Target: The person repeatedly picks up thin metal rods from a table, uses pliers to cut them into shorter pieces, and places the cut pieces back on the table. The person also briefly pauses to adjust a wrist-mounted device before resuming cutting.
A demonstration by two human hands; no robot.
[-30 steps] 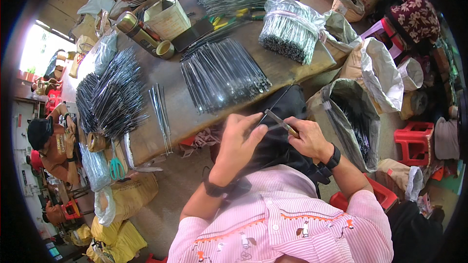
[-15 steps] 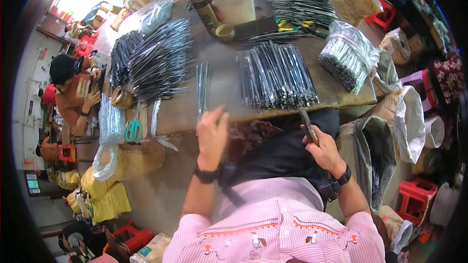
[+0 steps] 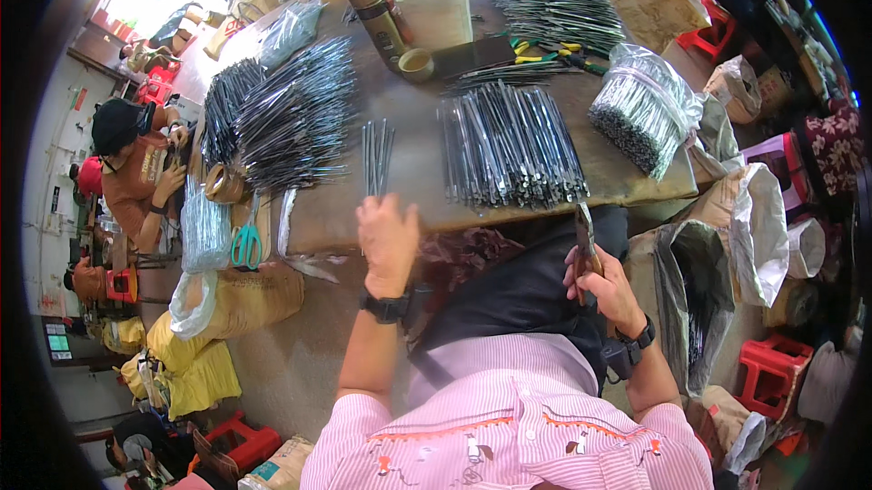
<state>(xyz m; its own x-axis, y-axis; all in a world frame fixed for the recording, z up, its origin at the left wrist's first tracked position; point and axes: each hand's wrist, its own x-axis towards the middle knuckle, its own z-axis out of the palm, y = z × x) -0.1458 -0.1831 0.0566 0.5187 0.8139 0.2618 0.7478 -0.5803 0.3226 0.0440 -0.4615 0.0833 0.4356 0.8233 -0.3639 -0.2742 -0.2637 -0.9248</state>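
My right hand (image 3: 607, 288) is closed round the brown handle of a knife-like tool (image 3: 583, 228) with a dark metal blade. Its tip points up toward the table's front edge, just below a wide row of dark metal rods (image 3: 513, 149). My left hand (image 3: 389, 243) is at the near edge of the table, at the lower ends of a small group of thin rods (image 3: 378, 149). Its fingers are smeared, so whether they grip a rod does not show.
Piles of thin rods (image 3: 300, 113) lie left on the table (image 3: 409, 122), near teal scissors (image 3: 246, 245). Behind stand a flask (image 3: 374, 18), a cup (image 3: 417, 64) and pliers (image 3: 545, 54). A bagged bundle (image 3: 640, 118) sits right; open sacks (image 3: 668, 308) stand beside me. Someone works at left.
The small group of rods at the left hand looks fuller. My left hand has shifted slightly left; the right-hand tool has turned more upright and its tip has moved right.
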